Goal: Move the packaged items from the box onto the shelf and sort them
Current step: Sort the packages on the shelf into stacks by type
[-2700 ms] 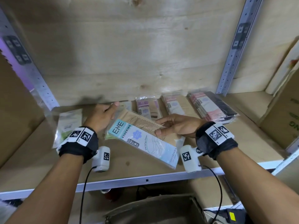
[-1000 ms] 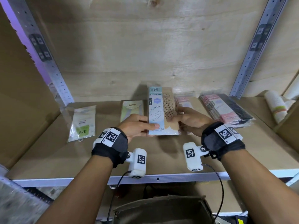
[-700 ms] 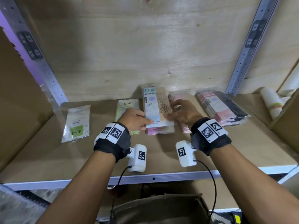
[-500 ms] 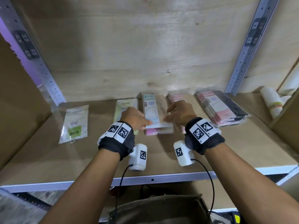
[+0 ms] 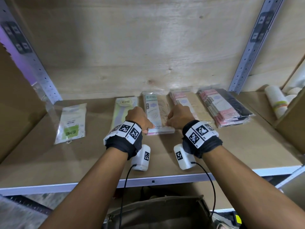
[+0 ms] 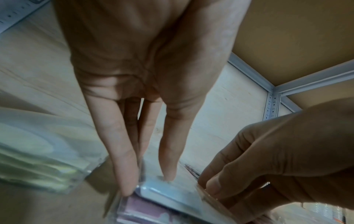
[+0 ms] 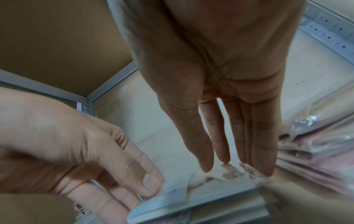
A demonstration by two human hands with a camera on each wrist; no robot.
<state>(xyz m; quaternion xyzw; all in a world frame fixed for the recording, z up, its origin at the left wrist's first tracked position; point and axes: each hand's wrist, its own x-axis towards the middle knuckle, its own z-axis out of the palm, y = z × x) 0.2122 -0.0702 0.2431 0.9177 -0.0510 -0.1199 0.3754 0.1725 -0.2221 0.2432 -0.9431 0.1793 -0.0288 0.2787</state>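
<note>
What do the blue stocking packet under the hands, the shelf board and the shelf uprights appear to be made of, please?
Blue stocking packet: a printed card insert in a clear glossy plastic sleeve, judging by the glare and transparent edges. Shelf board: matte brown, probably fibreboard or hardboard; no grain shows. Shelf uprights: pale painted metal with punched holes. Both the left hand and right hand touch the packet.

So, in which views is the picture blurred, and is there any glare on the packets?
Head view: mostly sharp centre, straight shelf posts bowed by the wide lens, glare on the wrap of the pink packet stack. Left wrist view: green packet smeared. Right wrist view: blue packet soft, edges blurred.
</note>
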